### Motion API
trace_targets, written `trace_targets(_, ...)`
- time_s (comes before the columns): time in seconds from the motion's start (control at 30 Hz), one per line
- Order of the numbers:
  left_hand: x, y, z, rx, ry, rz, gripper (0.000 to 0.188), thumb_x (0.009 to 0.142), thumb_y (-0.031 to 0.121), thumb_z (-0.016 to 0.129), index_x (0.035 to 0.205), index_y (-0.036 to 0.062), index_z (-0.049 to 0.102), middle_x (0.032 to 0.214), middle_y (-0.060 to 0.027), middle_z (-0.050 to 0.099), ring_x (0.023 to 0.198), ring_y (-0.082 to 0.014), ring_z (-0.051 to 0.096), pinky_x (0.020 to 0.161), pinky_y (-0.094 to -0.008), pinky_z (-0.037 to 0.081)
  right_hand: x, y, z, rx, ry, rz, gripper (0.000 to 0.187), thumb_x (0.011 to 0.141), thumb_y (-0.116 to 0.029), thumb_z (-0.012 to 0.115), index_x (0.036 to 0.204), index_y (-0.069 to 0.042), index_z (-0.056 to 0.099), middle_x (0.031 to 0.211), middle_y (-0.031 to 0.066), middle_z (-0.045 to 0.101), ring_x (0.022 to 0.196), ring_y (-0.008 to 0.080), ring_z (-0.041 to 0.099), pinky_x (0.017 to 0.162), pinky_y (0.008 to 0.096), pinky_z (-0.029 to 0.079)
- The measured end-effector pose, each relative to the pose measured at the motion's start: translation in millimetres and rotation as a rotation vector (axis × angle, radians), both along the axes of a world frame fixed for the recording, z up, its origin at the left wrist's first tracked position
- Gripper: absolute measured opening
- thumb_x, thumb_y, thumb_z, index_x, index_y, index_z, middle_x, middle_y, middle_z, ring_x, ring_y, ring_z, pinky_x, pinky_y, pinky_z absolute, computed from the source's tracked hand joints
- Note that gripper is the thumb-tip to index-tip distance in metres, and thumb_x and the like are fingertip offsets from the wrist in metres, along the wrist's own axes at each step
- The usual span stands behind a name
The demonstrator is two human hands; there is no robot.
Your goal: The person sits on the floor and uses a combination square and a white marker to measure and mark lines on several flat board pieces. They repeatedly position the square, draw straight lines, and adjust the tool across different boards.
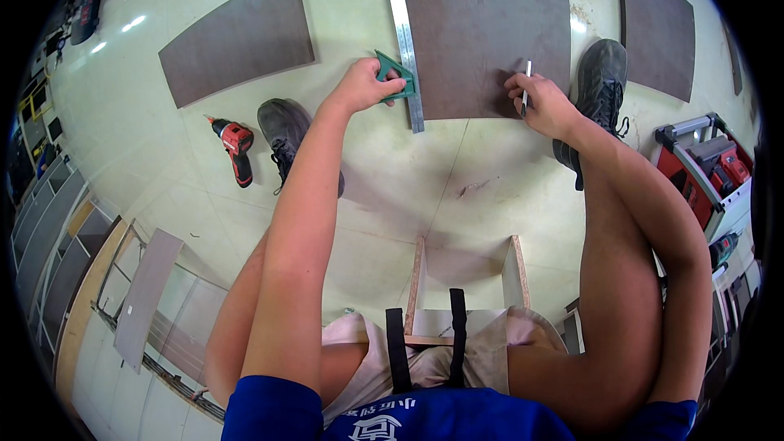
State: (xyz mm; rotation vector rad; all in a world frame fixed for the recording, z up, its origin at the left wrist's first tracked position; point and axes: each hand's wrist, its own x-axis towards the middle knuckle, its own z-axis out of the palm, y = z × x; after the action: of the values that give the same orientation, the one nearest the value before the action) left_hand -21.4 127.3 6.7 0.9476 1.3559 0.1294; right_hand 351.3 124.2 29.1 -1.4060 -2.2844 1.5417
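Note:
My left hand (367,84) is closed on the green head of a combination square (394,79). Its steel blade (401,16) lies along the left edge of a dark brown board (490,41) on the floor. Over the lower right part of that board, my right hand (543,104) holds a slim white pen or marker (527,86) between its fingers. Whether the pen's tip touches the board, I cannot tell. Both forearms reach forward between and over my bent legs.
A second brown board (241,41) lies left, a third (657,28) right. A red cordless drill (235,147) rests beside my left shoe (284,135); my right shoe (603,77) stands near the middle board. Right is a red and grey tool box (706,163); panels (147,298) lean at lower left.

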Motion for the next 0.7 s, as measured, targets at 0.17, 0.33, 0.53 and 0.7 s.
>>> trace_targets(0.17,0.0,-0.1,0.5,-0.004,0.022,-0.001,0.023,0.090,0.018,0.077,0.091,-0.0032,0.069,0.085,-0.0097,0.072,0.066,-0.0176,0.072,0.063,-0.0311,0.057,-0.4,1.5,-0.1,-0.034,-0.034,-0.003,0.029,0.083,0.004,0.058,0.112,-0.001,0.060,0.097,0.0162,0.071,0.100,0.0367,0.065,0.090,0.0439,0.050)
trace_targets(0.33,0.3,0.7,1.2,-0.006,0.029,-0.004,0.024,0.090,0.019,0.077,0.092,-0.0036,0.069,0.086,-0.0102,0.073,0.067,-0.0179,0.073,0.063,-0.0307,0.057,1.4,-0.1,-3.4,0.001,0.010,-0.001,0.035,0.077,0.007,0.055,0.111,0.000,0.060,0.093,0.0169,0.069,0.098,0.0388,0.062,0.086,0.0460,0.050)
trace_targets(0.53,0.2,8.1,5.7,0.013,0.042,-0.022,0.025,0.090,0.019,0.077,0.093,-0.0039,0.069,0.087,-0.0097,0.073,0.068,-0.0173,0.073,0.064,-0.0303,0.058,0.7,-0.9,-3.1,-0.014,-0.003,-0.002,0.038,0.076,0.008,0.054,0.112,0.000,0.059,0.092,0.0156,0.070,0.098,0.0384,0.062,0.086,0.0455,0.050)
trace_targets(0.7,-3.2,18.4,1.7,0.019,0.029,-0.038,0.026,0.090,0.021,0.077,0.095,-0.0037,0.069,0.089,-0.0090,0.072,0.070,-0.0171,0.072,0.065,-0.0303,0.057,0.3,1.2,-1.6,-0.019,-0.018,0.009,0.040,0.075,0.008,0.055,0.113,0.000,0.059,0.094,0.0152,0.071,0.100,0.0378,0.063,0.088,0.0452,0.050)
